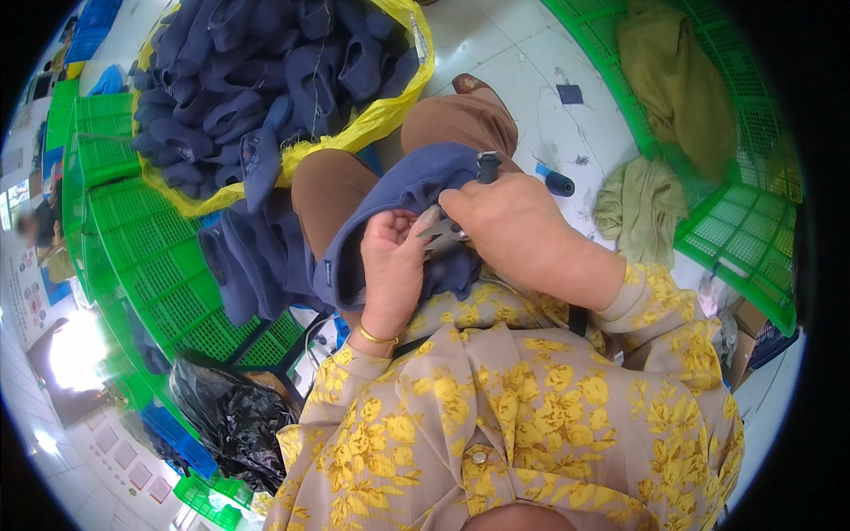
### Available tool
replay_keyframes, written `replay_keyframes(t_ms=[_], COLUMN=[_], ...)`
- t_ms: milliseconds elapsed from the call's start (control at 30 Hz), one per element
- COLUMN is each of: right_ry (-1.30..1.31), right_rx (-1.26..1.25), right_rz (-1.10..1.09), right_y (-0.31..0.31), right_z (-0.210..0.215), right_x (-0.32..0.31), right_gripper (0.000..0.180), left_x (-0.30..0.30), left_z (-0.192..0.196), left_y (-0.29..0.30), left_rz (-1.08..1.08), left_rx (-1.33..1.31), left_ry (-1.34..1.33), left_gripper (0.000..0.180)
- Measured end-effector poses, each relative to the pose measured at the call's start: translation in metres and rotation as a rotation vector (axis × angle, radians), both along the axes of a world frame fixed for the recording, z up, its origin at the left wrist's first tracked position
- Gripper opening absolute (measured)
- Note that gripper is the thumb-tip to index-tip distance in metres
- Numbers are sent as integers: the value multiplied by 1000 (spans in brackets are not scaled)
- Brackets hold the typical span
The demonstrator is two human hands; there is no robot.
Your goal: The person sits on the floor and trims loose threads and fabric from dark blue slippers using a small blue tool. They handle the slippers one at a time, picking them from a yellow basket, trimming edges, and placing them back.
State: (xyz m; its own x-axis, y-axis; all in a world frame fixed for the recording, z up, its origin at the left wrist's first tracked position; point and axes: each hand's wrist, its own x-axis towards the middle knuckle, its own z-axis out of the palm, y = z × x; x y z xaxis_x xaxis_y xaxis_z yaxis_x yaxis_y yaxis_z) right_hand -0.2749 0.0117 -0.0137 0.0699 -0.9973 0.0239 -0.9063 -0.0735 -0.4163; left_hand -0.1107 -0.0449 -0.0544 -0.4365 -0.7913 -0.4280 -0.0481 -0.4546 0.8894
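Clutching scissors (440,235), R grip (506,217) had blades by navy fabric pc (376,202) on lap (329,190); L grip (392,265) held the pc. Seemingly mid-trim, not finished; sim. navy pcs (243,57) filled yellow sack (359,133), done/undone unclear.

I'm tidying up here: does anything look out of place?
Yes: beyond the right hand, a dark scrap and thread bits lie loose on the white floor, looking dropped rather than put away.

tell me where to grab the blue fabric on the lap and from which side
Probably pinch the blue fabric by its outer left edge, coming from the person's left: that edge curves along uncovered, while the left hand, right hand and metal blades crowd the middle.
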Motion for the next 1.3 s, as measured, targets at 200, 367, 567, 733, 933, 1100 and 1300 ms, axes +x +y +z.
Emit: replay_keyframes(t_ms=[200,367,567,733,933,1100,1300], right_ry=[31,-79,-405,-627,-794,-841,-540], right_rx=[-6,20,216,344,452,460,307], right_rz=[58,58,90,143,160,202,195], right_y=[-5,-11,-29,-40,-46,-50,-44], right_z=[-8,-19,-23,-22,-22,-28,-23], right_x=[1,-3,-41,-53,-58,-55,-51], right_gripper=[4,5,27,26,25,22,19], left_x=[2,4,5,10,6,6,5], left_z=[-2,-4,10,2,5,-1,-4], left_y=[2,2,-14,-20,-22,-21,-21], left_rz=[-51,-75,-84,-129,-149,-129,-103], left_rx=[-39,-82,140,162,287,332,353], left_ry=[-159,-169,-45,35,87,153,192], left_gripper=[12,11,13,14,13,15,15])
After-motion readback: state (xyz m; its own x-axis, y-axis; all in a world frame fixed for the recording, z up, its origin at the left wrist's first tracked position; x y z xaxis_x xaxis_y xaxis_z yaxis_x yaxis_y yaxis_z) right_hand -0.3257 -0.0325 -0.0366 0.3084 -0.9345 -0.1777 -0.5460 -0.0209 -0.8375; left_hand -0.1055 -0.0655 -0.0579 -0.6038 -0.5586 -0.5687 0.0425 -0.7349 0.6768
